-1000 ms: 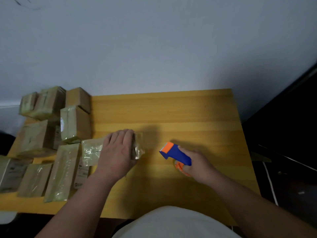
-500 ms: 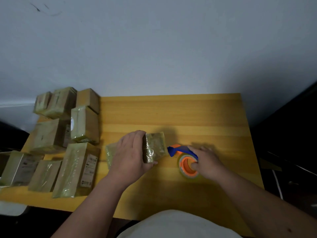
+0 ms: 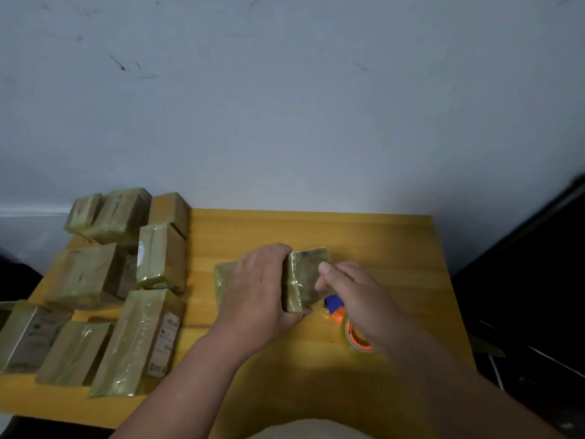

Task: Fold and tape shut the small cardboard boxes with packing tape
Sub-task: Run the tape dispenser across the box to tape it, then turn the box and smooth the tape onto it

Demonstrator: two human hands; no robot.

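Left hand (image 3: 256, 293) grips box (image 3: 308, 277) mid-desk (image 3: 395, 236); right hand (image 3: 357, 296) fingers loose, gripping nothing visible. Smooth tape firmly along 1 seam.

Small home-style packing station: yellow wood table (image 3: 316, 229) pushed against a bare scuffed grey wall (image 3: 285, 106), stack of tape-wrapped boxes (image 3: 126, 274) on its left, tape dispenser (image 3: 345, 321) by the hands.

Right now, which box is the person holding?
The taped box in the table's middle: the left hand grips it and the right hand touches it. The other boxes sit untouched at the left.
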